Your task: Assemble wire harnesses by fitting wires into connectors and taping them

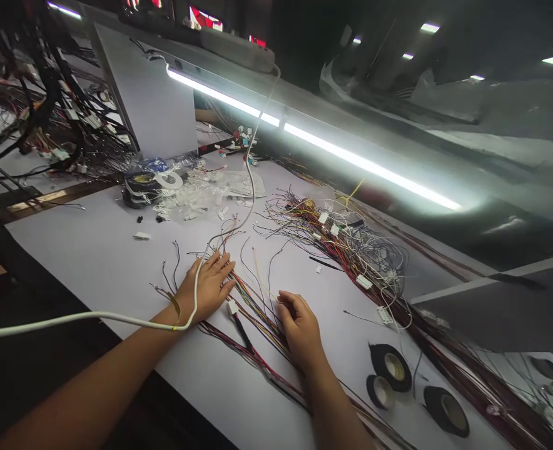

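Observation:
My left hand point(206, 287) lies flat, fingers stretched, over the loose ends of a bundle of coloured wires point(251, 297) on the white tabletop. A white cable point(117, 317) runs in front of its wrist and back. To the right, the curled fingers of my right hand point(299, 328) pinch a thin pale-yellow wire point(260, 273) whose far end points away from me. Between the hands, a white connector point(232, 307) with a black sleeve point(243, 332) joins red and dark wires. Dark wire ends point(176, 265) stick out beyond my left hand.
A large wire harness point(333, 240) with white connectors stretches along the right. Black tape rolls point(391, 367) sit at the front right. Plastic bags of connectors point(196, 190) lie at the back left, near a small white connector point(141, 235). A lit tube point(365, 161) hangs above.

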Available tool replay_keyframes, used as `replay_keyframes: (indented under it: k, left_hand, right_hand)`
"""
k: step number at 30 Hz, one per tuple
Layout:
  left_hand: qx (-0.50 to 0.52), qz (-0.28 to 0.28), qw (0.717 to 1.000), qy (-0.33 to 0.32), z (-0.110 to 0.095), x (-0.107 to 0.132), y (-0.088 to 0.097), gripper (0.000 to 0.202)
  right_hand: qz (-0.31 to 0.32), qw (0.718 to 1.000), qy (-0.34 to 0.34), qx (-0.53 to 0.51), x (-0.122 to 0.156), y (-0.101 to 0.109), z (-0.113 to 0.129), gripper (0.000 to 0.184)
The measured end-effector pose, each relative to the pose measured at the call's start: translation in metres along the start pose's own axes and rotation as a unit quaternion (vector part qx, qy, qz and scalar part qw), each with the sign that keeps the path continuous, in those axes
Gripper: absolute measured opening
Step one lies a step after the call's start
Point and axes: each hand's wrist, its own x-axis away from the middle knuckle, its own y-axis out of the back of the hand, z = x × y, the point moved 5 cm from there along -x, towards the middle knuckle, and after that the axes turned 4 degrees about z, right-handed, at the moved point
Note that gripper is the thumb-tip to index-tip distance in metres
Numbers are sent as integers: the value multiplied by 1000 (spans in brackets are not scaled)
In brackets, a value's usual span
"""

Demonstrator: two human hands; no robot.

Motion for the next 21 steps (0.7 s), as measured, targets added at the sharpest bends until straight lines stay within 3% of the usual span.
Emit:
replay_keyframes:
  k: [5,11,17,21]
  left_hand:
    - [-19,-12,1000,-7,0,1,2,46]
    - [-13,-14,1000,-11,2,1,0,46]
    - [-42,-21,999,-14,1,1,0,46]
    - [-43,-25,999,-12,1,1,2,44]
  right_hand:
    - [10,1000,-2,19,-1,-3,1,26]
    - [37,994,-6,105,-4,-13,5,47]
    - [33,991,-11,126,-5,-15,6,44]
    - [23,996,-17,85,-5,-15,3,40]
